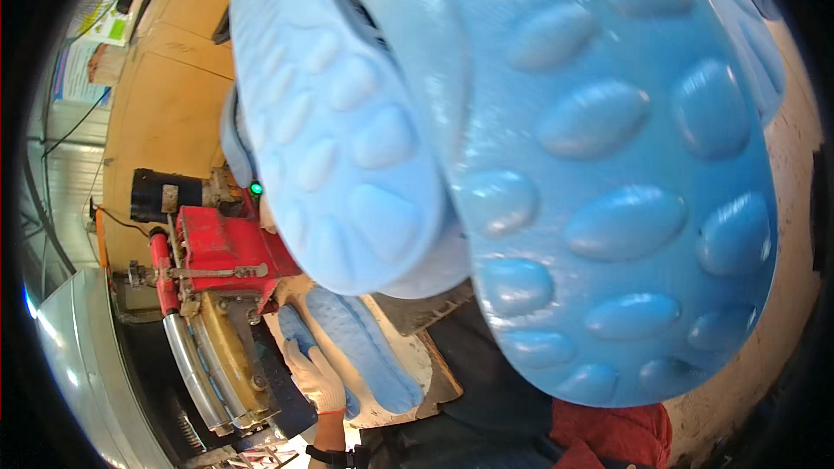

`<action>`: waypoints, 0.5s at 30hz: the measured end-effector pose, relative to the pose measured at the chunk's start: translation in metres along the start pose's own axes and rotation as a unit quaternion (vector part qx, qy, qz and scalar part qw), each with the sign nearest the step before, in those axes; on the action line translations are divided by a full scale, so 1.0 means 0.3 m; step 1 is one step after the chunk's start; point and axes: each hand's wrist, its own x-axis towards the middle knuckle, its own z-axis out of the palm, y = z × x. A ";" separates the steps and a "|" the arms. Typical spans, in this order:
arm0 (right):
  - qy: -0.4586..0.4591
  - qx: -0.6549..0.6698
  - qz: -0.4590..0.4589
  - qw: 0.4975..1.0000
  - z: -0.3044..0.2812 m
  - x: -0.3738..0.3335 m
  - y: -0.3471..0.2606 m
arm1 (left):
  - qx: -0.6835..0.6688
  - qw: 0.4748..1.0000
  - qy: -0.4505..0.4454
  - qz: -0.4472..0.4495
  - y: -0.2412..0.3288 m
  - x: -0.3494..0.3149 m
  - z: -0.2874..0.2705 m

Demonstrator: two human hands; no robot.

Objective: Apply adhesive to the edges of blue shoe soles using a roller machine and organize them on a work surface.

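Observation:
My left hand (317, 380), in a pale glove with a black band at the wrist, lies over a narrow blue sole (295, 327). Its fingers stretch out along that sole. Beside it on a light board (415, 349) lies another blue sole (360, 347). Very close in front, a big blue shoe sole (608, 182) with raised oval bumps fills the right half of the head view. To its left hangs a paler blue sole (347, 148) with similar bumps. What holds these two up does not show. My right hand is out of sight.
Left of the board stands a red machine (221, 247) with a metal cylinder (195, 373) and a green light (255, 188). A tan panel (169, 78) rises behind it. Another blue sole edge (234, 139) shows near the machine. Red cloth (612, 434) lies at the lower right.

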 end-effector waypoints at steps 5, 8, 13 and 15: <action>0.014 -0.007 0.016 1.000 -0.001 0.021 -0.001 | -0.018 1.000 0.005 -0.010 0.002 0.003 0.006; 0.024 0.003 0.022 0.999 0.017 0.056 0.019 | -0.028 1.000 0.011 -0.004 -0.001 0.005 0.010; 0.046 0.051 0.030 0.997 0.004 0.095 0.040 | -0.010 1.000 0.012 0.000 -0.008 0.001 0.018; 0.069 0.097 0.029 0.992 -0.027 0.100 0.039 | -0.007 1.000 0.006 0.007 -0.011 0.002 0.021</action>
